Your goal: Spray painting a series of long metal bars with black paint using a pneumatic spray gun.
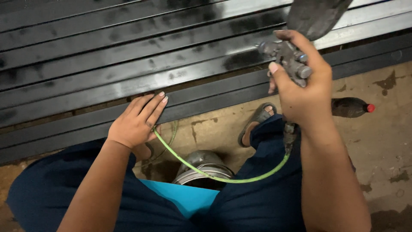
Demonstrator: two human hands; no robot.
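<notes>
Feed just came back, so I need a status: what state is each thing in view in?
Right hand: gripping the spray gun, raised.
Left hand: flat on a steel bar, over the green hose.
Steel bars: lying side by side, patchily painted black.
Bottle: on its side, capped.

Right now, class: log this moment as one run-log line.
right hand: grips spray gun | left hand: flat on black metal bars | green hose: runs from gun across lap | bottle: lying on floor
</notes>
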